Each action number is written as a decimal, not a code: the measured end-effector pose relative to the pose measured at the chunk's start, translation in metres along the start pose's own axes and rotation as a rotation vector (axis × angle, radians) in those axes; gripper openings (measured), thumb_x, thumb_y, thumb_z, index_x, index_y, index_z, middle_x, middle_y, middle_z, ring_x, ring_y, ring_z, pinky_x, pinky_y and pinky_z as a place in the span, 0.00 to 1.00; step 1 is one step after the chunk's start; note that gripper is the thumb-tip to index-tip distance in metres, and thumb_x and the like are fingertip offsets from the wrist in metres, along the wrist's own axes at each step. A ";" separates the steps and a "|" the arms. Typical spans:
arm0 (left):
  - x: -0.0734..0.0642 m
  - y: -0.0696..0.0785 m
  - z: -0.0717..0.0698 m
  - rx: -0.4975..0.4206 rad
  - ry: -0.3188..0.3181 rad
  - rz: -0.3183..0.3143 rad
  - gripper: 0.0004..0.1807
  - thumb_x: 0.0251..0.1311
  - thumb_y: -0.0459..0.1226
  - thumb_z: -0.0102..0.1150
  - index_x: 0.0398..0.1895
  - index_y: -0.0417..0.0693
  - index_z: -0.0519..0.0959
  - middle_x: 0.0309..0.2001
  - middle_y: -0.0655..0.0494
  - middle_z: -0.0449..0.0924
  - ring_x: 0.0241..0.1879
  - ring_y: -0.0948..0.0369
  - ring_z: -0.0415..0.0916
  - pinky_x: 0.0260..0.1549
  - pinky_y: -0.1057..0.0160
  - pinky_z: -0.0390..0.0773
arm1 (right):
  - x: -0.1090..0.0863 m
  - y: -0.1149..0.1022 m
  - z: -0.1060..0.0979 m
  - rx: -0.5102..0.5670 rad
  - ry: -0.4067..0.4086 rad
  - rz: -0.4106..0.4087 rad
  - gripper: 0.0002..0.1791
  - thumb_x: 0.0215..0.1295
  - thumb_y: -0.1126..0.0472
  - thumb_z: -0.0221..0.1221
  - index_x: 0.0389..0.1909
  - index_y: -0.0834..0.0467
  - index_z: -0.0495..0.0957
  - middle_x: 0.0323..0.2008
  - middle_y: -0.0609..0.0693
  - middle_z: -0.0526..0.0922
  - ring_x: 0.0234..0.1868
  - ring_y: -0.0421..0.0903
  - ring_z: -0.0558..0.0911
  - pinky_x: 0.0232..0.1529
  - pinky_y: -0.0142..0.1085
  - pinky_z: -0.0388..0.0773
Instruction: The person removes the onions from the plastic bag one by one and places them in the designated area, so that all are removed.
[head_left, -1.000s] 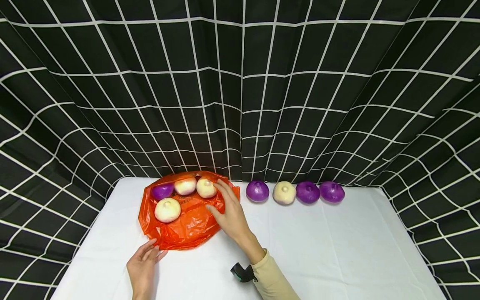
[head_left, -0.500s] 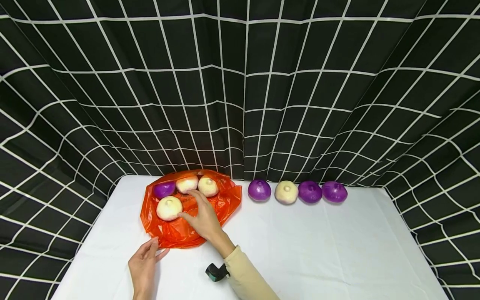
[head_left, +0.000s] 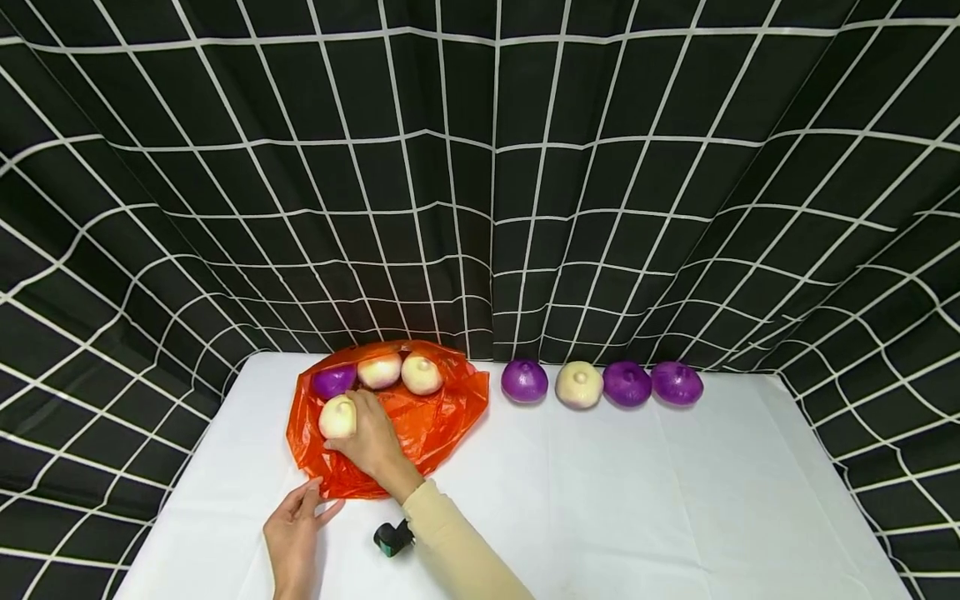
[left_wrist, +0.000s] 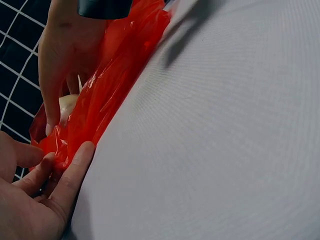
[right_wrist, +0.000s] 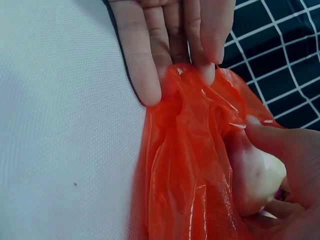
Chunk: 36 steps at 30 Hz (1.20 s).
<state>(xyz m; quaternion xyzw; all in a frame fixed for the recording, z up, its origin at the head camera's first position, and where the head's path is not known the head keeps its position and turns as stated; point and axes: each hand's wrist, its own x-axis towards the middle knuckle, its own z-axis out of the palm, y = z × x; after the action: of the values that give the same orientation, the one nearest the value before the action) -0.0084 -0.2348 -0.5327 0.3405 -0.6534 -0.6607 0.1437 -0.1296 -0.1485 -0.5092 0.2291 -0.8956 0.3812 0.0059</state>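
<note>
A red plastic bag [head_left: 408, 425] lies spread on the white table with its mouth toward me. In the head view my right hand [head_left: 371, 437] reaches over it and grips a pale onion [head_left: 337, 417] between thumb and fingers. That onion [right_wrist: 255, 172] shows a purplish side in the right wrist view. At the bag's near left edge, my left hand [head_left: 294, 529] pinches the plastic; its fingers [right_wrist: 142, 75] are round the crumpled rim. Behind the gripped onion, a purple onion [head_left: 334, 382] and two pale onions, one left [head_left: 380, 371] and one right [head_left: 422, 374], sit in the bag.
To the right of the bag, a row along the table's back edge holds a purple onion [head_left: 524, 381], a pale onion [head_left: 579, 384] and two more purple ones. A black curtain [head_left: 480, 208] with white grid lines rises behind and at both sides.
My right hand has moved left across the bag, from beside the right pale onion to the front left one, and now grips it. My left hand stays at the bag's edge.
</note>
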 end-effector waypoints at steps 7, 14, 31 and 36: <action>-0.001 -0.001 0.001 0.024 0.015 0.008 0.20 0.74 0.34 0.45 0.57 0.24 0.72 0.32 0.54 0.79 0.25 0.67 0.83 0.30 0.68 0.89 | -0.002 0.000 -0.003 -0.040 0.019 -0.013 0.37 0.50 0.54 0.75 0.61 0.57 0.71 0.56 0.50 0.75 0.56 0.43 0.76 0.64 0.28 0.75; -0.002 -0.001 0.002 0.009 0.040 -0.011 0.19 0.73 0.33 0.44 0.56 0.25 0.73 0.35 0.56 0.77 0.26 0.69 0.82 0.32 0.66 0.90 | -0.017 0.003 -0.026 -0.011 0.038 -0.058 0.38 0.49 0.54 0.76 0.61 0.56 0.72 0.56 0.48 0.76 0.56 0.42 0.76 0.62 0.29 0.76; -0.002 -0.002 0.004 0.040 0.028 -0.011 0.19 0.74 0.34 0.42 0.58 0.26 0.72 0.38 0.46 0.74 0.25 0.70 0.82 0.33 0.67 0.90 | -0.042 0.033 -0.085 0.079 0.059 -0.149 0.38 0.54 0.50 0.73 0.64 0.55 0.71 0.62 0.48 0.74 0.61 0.44 0.74 0.68 0.35 0.74; -0.001 -0.002 0.004 0.051 0.029 -0.019 0.19 0.73 0.32 0.41 0.58 0.26 0.72 0.40 0.43 0.73 0.25 0.70 0.82 0.33 0.67 0.90 | -0.052 0.049 -0.109 0.125 0.121 -0.085 0.38 0.53 0.52 0.73 0.64 0.56 0.71 0.62 0.49 0.74 0.62 0.46 0.74 0.67 0.40 0.75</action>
<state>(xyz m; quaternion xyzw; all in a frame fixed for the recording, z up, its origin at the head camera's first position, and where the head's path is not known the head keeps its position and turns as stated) -0.0102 -0.2309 -0.5347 0.3598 -0.6647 -0.6401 0.1379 -0.1210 -0.0228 -0.4753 0.2436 -0.8575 0.4489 0.0618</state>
